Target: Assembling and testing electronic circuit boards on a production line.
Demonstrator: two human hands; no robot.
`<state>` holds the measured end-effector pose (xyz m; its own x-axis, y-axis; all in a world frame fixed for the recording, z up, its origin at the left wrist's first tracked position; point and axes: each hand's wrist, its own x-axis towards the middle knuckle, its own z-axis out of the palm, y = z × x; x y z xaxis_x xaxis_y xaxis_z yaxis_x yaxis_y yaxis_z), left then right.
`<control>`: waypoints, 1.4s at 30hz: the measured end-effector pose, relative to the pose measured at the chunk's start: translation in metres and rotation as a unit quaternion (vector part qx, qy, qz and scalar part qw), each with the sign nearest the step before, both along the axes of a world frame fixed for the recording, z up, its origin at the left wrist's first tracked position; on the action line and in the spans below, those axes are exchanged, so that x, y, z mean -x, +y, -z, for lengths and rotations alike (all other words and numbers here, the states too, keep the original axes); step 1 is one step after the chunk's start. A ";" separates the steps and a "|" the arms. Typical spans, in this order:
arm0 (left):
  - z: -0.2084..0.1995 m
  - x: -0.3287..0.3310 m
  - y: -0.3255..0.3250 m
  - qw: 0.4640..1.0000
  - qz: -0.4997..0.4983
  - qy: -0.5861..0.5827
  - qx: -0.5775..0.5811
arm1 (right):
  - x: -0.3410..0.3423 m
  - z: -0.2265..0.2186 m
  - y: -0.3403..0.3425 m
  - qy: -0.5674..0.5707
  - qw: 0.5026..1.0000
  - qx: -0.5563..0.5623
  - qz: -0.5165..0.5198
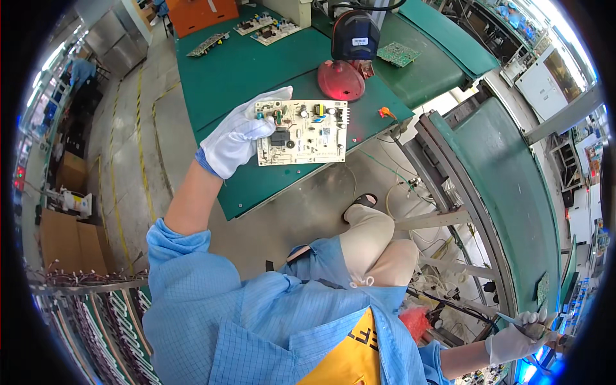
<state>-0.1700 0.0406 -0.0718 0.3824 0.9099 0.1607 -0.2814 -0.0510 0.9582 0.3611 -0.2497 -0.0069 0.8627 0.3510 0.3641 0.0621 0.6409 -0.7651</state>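
Observation:
My left hand (234,138), in a white glove, grips the left edge of a cream circuit board (311,144). Its thumb lies over the component side, which faces up with black, yellow and green parts on it. The board is held above the front edge of a green-topped table (269,186). Just beyond it stands a dark scanner-like device (355,38) with a red-lit rounded part (340,80) below. Far out to the lower right, my gloved right hand (513,345) is closed around something greyish, too small and distorted to name, beside the curved conveyor.
Several circuit boards (276,31) lie at the table's far end by an orange box (199,14). Another green board (398,54) rests right of the scanner. A green conveyor (507,173) curves along my right. Racked boards (96,327) stand at lower left.

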 end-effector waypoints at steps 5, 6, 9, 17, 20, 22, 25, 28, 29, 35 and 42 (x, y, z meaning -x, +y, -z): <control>-0.001 -0.016 0.005 0.996 0.071 -0.014 0.053 | -0.027 0.011 -0.019 -0.044 0.995 -0.020 -0.088; -0.001 -0.020 0.006 0.995 0.073 -0.021 0.065 | -0.030 0.012 -0.021 -0.043 0.995 -0.020 -0.086; -0.002 -0.026 0.011 0.994 0.074 -0.030 0.081 | -0.033 0.015 -0.023 -0.051 0.994 -0.020 -0.090; 0.001 -0.031 0.018 0.994 0.079 -0.043 0.068 | -0.026 0.018 -0.019 -0.058 0.994 -0.044 -0.087; 0.007 -0.031 0.026 0.993 0.073 -0.058 0.069 | -0.033 0.021 -0.021 -0.083 0.991 -0.040 -0.097; 0.013 -0.029 0.036 0.991 0.063 -0.071 0.097 | -0.026 0.017 -0.016 -0.064 0.993 -0.042 -0.087; 0.011 -0.033 0.045 0.985 0.063 -0.107 0.119 | -0.023 0.016 -0.010 -0.059 0.996 -0.035 -0.053; 0.016 -0.036 0.058 0.980 0.062 -0.135 0.130 | -0.020 0.014 -0.007 -0.078 0.996 -0.022 -0.023; 0.017 -0.036 0.061 0.981 0.061 -0.130 0.129 | -0.018 0.014 -0.006 -0.082 0.996 -0.017 -0.021; 0.021 -0.036 0.073 0.980 0.066 -0.117 0.144 | -0.010 0.012 -0.004 -0.088 0.996 -0.006 -0.006; 0.021 -0.031 0.071 0.981 0.013 -0.118 0.154 | -0.033 0.017 -0.012 -0.096 0.991 -0.025 -0.085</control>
<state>-0.1386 0.1119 -0.0925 0.3919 0.9194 -0.0330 -0.4950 0.2410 0.8348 0.3941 -0.2620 -0.0238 0.7052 0.4626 0.5374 0.0918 0.6919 -0.7161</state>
